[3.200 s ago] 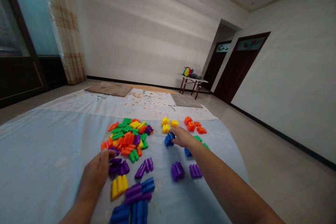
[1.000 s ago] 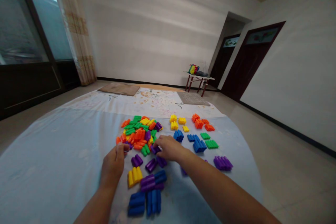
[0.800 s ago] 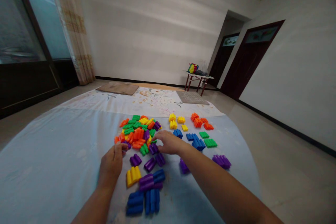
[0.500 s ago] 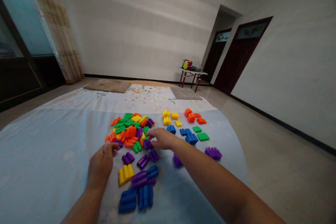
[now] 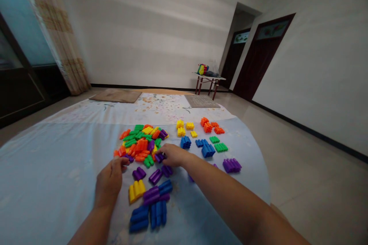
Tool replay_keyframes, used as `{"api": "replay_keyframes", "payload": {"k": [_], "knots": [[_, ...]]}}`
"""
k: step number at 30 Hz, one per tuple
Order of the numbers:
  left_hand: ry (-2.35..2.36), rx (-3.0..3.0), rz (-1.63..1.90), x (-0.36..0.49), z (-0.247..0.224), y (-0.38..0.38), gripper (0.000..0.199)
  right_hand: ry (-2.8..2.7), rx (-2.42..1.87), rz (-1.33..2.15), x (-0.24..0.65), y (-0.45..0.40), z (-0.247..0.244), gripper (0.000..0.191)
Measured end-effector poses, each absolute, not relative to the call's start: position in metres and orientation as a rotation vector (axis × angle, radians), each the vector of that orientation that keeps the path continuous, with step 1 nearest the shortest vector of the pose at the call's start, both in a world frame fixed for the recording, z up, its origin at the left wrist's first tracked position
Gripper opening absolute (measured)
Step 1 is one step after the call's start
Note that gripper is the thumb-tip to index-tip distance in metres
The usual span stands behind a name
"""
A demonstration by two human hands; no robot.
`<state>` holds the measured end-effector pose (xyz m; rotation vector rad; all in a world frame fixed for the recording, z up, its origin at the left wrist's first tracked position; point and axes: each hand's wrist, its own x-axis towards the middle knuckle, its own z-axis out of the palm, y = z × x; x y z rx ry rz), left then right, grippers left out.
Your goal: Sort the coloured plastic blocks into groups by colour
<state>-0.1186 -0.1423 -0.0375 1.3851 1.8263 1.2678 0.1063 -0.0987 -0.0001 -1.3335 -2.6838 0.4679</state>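
Observation:
My right hand [image 5: 172,154] reaches to the right edge of a mixed pile of orange, green, yellow and purple blocks [image 5: 141,145]. Its fingers are closed on a purple block [image 5: 160,157]. At the pile's lower left, my left hand [image 5: 113,172] has its fingertips beside a purple block [image 5: 130,158]; whether they grip something is too small to tell. Loose purple blocks [image 5: 155,177] lie just below the pile. Nearer to me are a yellow block [image 5: 137,191], a purple block [image 5: 151,195] and blue blocks [image 5: 158,214].
Sorted groups sit on the right: yellow blocks [image 5: 181,131], orange blocks [image 5: 207,126], blue blocks [image 5: 208,150], green blocks [image 5: 221,147] and purple blocks [image 5: 232,165]. Two flat boards lie at the table's far edge. A small table [image 5: 211,78] with bags stands beyond.
My right hand has moved slightly down and left, its fingers closing on the purple block at the pile's edge. My left hand has barely moved. The view has shifted a little.

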Motion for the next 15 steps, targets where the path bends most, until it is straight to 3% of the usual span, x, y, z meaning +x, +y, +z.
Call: {"api": "replay_keyframes", "payload": {"k": [6, 15], "knots": [[1.836, 1.436, 1.234, -0.118, -0.033, -0.144, 0.04, -2.585, -1.36, 0.481, 0.111, -0.099, 0.008, 0.042], [1.869, 1.413, 1.189, -0.115, -0.028, -0.146, 0.037, -2.23, -1.402, 0.512, 0.203, -0.14, 0.063, 0.04]]}}
